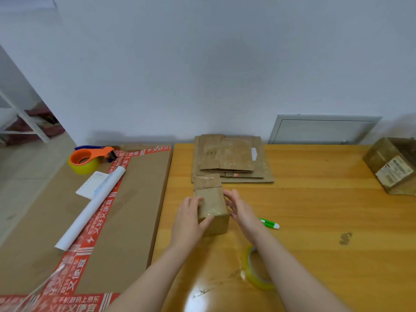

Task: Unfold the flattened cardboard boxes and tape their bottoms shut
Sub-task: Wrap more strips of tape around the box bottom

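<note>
Box (211, 197) in grasp of left hand (190, 212), right hand (242, 212) released, straight fingers (231, 199) against its side

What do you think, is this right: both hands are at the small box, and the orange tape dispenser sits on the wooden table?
Not quite. The head view shows the orange tape dispenser on the large cardboard sheet left of the wooden table. The left hand and right hand are indeed at the small box.
</note>
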